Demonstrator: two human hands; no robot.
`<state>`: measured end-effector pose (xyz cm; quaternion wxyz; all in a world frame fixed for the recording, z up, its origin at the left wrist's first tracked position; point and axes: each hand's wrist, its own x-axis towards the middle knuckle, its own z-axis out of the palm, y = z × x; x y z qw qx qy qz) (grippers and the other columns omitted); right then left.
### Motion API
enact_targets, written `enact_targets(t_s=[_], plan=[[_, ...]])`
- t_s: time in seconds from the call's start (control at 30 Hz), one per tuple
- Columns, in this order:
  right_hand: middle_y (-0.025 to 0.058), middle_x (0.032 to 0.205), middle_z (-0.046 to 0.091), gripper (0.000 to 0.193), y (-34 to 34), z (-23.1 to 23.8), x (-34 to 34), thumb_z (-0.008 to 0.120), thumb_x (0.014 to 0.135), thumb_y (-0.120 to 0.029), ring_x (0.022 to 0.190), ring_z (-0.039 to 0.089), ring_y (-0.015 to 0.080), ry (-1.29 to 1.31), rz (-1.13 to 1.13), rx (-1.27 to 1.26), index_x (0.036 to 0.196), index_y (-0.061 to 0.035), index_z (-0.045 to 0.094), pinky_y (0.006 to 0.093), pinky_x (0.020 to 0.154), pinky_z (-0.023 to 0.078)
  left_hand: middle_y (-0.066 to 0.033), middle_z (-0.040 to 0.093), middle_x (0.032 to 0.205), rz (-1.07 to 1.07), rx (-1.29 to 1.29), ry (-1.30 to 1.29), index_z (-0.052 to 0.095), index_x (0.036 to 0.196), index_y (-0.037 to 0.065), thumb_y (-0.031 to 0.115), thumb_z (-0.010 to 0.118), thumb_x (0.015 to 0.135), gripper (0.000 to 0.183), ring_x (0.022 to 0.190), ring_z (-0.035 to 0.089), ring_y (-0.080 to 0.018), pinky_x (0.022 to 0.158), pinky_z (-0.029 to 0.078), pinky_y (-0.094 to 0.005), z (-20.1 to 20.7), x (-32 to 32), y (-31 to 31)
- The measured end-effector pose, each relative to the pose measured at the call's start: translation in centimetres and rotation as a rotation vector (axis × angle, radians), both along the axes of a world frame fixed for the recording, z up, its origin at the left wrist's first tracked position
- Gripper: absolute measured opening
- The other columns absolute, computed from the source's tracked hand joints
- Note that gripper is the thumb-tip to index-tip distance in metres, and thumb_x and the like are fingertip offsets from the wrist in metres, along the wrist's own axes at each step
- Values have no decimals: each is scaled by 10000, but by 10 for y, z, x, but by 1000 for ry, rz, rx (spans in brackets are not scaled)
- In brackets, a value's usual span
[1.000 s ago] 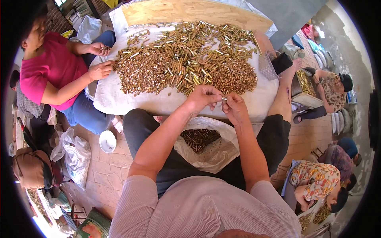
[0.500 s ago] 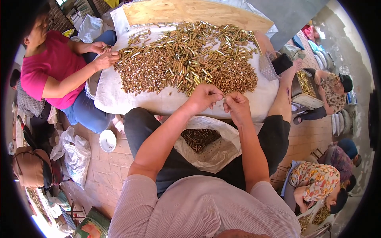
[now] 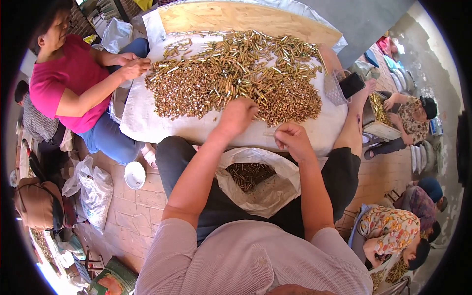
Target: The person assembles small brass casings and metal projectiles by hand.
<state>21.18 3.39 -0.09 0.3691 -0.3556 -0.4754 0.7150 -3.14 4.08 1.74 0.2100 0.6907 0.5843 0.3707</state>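
Note:
Over the near edge of the heap, my left hand (image 3: 238, 117) has its fingers curled together. Whether they hold a piece is too small and blurred to make out. Lower and to the right, my right hand (image 3: 295, 141) is closed in a pinch, with a faint, thin, pale piece at its fingertips. Before both hands lie long brass-coloured metal tubes (image 3: 241, 51), with short brass-coloured pieces (image 3: 184, 91) heaped at left and more short pieces (image 3: 292, 101) at right. Between my knees, below my hands, an open white sack (image 3: 228, 196) contains dark, thin metal pieces (image 3: 250, 176).
A white cloth (image 3: 140, 115) covers the table, with a wooden board (image 3: 246, 17) along its far side. At right stands a clear basket (image 3: 334, 87) with a black phone (image 3: 351, 84). A co-worker in pink (image 3: 69, 83) handles pieces at left. A white bowl (image 3: 134, 175) sits on the floor.
My hands were together, fingertips meeting. Now they are apart: the left has moved left toward the heap, while the right has dropped slightly and stays pinched.

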Motion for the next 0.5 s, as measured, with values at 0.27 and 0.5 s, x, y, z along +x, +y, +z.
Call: enact_targets(t_s=[0.27,0.5], plan=[[22,774,659,110,10,-25,-13,694,880,-106,662,594,96,-644,162,545,903,0,683,263,570,467,-203,692,967,354,-220,435,706,871,22,206,655,857,190,927,678,-346,801,552,-446,-6,-22,14],[164,833,646,120,18,-45,-30,716,810,-72,753,636,321,-929,-150,966,906,-12,675,388,687,506,-215,698,930,330,-248,372,716,873,16,103,615,807,149,880,689,-357,805,551,-446,-27,-31,22]])
